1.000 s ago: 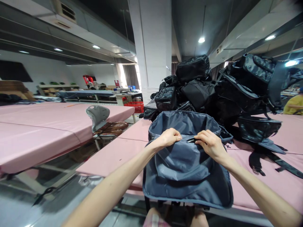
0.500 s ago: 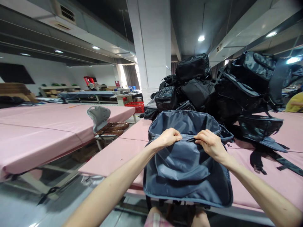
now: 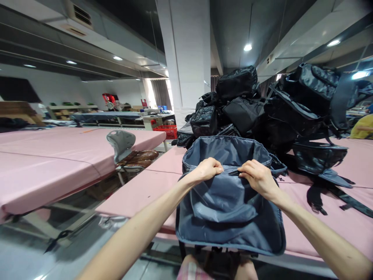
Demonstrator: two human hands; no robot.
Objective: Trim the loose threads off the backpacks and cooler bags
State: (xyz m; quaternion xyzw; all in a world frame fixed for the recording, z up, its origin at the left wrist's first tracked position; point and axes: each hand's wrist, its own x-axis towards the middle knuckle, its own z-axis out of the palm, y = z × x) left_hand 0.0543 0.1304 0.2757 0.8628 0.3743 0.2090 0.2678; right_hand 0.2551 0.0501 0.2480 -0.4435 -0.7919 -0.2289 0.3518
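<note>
An open blue-grey backpack (image 3: pixel 230 217) lies on the pink table (image 3: pixel 140 192) in front of me, its lining turned toward me. My left hand (image 3: pixel 207 169) is closed on the upper edge of an inner pocket. My right hand (image 3: pixel 258 178) pinches the same edge a little to the right, by a small dark zipper pull between the two hands. Both forearms reach in from the bottom of the view.
A tall heap of black backpacks (image 3: pixel 262 109) fills the table right behind the open one, with loose straps (image 3: pixel 335 196) trailing at the right. A grey chair (image 3: pixel 121 142) stands in the aisle to the left, beside another pink table (image 3: pixel 52 155). A white pillar (image 3: pixel 186 58) rises behind.
</note>
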